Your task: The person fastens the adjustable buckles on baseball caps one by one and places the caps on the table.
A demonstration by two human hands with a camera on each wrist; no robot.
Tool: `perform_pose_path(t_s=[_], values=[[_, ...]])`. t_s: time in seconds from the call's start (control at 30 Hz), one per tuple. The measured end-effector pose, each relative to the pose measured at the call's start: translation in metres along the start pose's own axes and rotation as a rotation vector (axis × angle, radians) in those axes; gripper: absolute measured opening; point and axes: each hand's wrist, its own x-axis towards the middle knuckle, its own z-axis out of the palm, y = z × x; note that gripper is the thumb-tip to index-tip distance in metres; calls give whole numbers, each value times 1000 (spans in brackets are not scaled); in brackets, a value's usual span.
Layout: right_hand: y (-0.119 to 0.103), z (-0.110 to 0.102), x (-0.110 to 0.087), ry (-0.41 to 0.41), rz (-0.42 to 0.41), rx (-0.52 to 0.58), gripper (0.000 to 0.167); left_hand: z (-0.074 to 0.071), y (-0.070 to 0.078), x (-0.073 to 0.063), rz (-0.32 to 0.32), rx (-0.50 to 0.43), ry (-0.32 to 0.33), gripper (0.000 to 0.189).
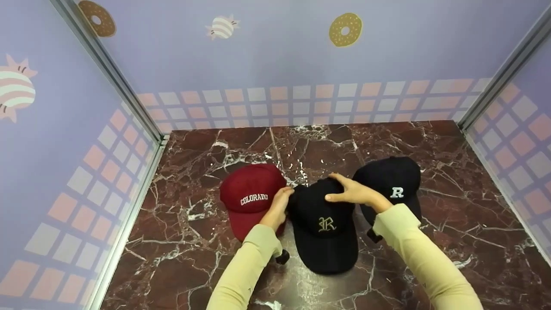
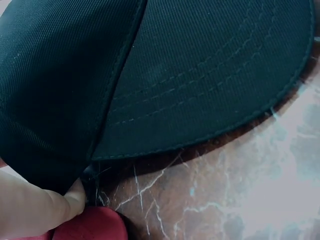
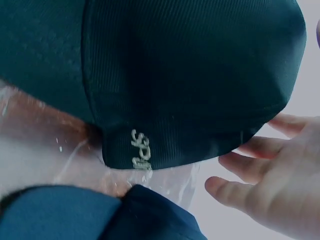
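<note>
A black baseball cap (image 1: 323, 215) with a gold gothic R lies in the middle, its brim toward me. At its left side, my left hand (image 1: 280, 207) pinches the lower edge; in the left wrist view the thumb (image 2: 75, 197) is at that edge and the other fingers are mostly hidden. My right hand (image 1: 355, 192) is over the cap's back right part, fingers extended. The right wrist view shows the right hand's fingers (image 3: 245, 167) spread by the crown's rear edge, near small light embroidery (image 3: 141, 150) on the cap's side.
A red cap (image 1: 254, 185) lettered COLORADO lies close on the left, partly behind my left hand. Another dark cap (image 1: 389, 176) with a white R lies on the right, partly behind my right forearm. Patterned panels (image 1: 275, 51) enclose the brown marbled surface (image 1: 185, 254) at the back and sides.
</note>
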Motion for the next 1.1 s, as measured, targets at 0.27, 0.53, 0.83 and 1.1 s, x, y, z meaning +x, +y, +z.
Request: perform_pose_path(t_s=[0.27,0.53,0.83,1.1], values=[[1,3,5,-27,-1,71,89,-1,-32,42,-10,-72,-16,44],[5,2,4,-74,-38,23,80,5,40,-65,52,-114,-82,41],[0,4,11,-114,-35,38,77,22,170,-240,12,-46,-74,41],[-4,9,17,-117,-21,-47,73,23,150,-213,19,-76,-52,39]])
